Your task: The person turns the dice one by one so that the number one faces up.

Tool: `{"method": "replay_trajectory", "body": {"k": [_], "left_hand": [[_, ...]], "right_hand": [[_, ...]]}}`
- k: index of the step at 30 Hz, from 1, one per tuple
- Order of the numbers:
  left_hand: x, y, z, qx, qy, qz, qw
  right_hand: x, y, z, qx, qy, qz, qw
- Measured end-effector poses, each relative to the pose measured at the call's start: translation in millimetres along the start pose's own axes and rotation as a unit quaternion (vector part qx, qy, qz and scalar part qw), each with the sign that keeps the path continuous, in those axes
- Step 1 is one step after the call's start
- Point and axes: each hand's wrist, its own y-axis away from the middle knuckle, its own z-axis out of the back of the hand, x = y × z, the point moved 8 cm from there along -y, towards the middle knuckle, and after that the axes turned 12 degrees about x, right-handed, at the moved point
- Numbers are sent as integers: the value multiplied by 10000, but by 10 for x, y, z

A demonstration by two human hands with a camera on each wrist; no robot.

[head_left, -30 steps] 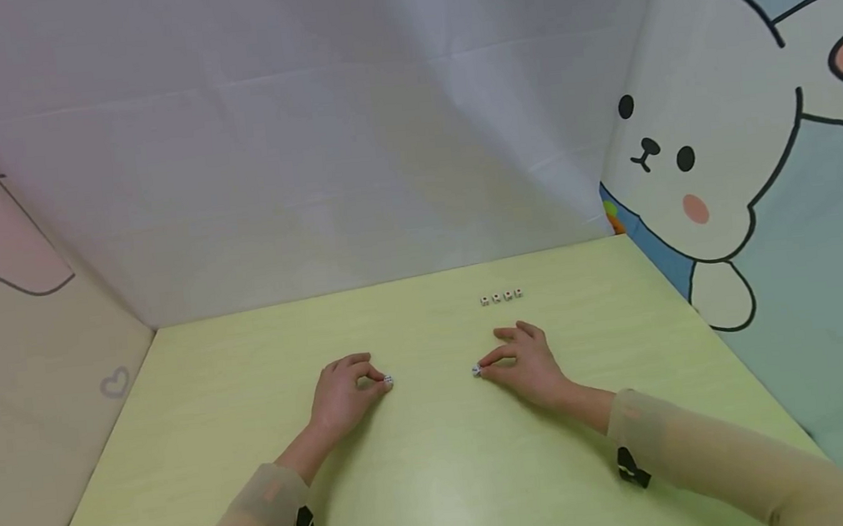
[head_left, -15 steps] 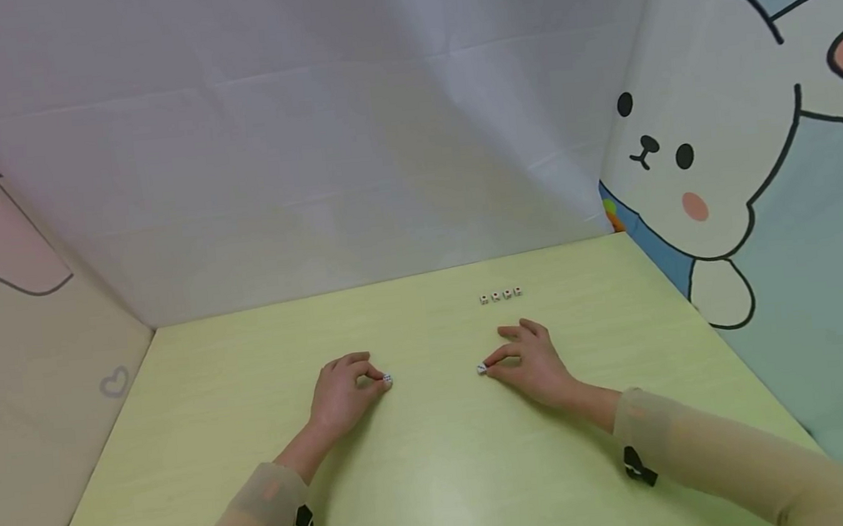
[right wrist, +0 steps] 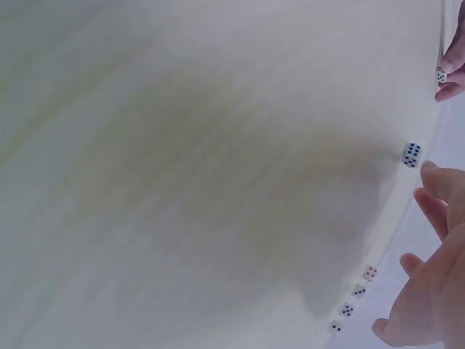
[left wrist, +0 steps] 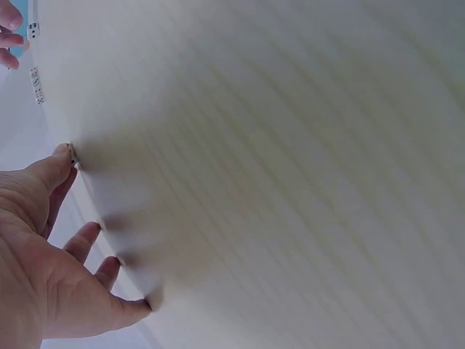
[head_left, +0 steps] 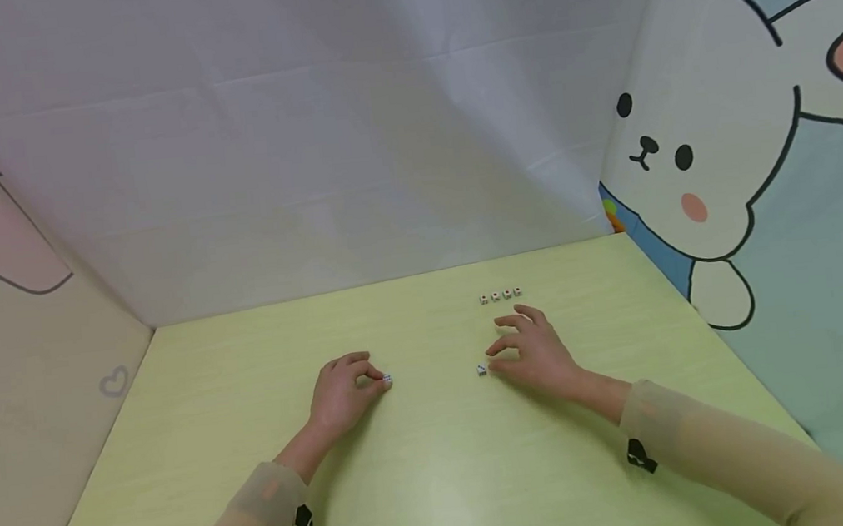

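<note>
In the head view my left hand (head_left: pixel 341 394) pinches a small white die (head_left: pixel 387 379) between thumb and index finger, low over the table. My right hand (head_left: pixel 537 359) has let its thumb and index finger come apart beside a second white die (head_left: pixel 482 370), which rests on the table just left of the fingertips. The right wrist view shows that die (right wrist: pixel 412 155) with dark dots, a small gap from the thumb. Behind the right hand, several more dice (head_left: pixel 501 296) stand in a short row. From the left wrist, the pinched die (left wrist: pixel 73 155) is mostly covered by fingers.
The pale yellow-green table (head_left: pixel 440 478) spreads beneath both hands. A white cloth wall (head_left: pixel 352 152) rises behind it. To the right stands a panel with a cartoon rabbit (head_left: pixel 712 146), and a pink and cream panel (head_left: pixel 23 348) is at the left.
The right hand moved its die slightly to the right, then released it and drew back to the right with fingers spreading. The left hand and the row of dice stayed put.
</note>
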Motion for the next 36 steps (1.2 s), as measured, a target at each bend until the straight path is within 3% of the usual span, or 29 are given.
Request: {"method": "replay_trajectory", "body": {"k": [7,13,36], "left_hand": [[13,-7,-7,29,26,30,10000],[12,-5,-13,38,17,48,10000],[22,9,-37,4,-2,44,10000]], "right_hand": [[104,-61,-1,359,620,31,9974],[148,-93,-28,557,857,7,9948],[181,-131,-75,567,946,165,9938]]}}
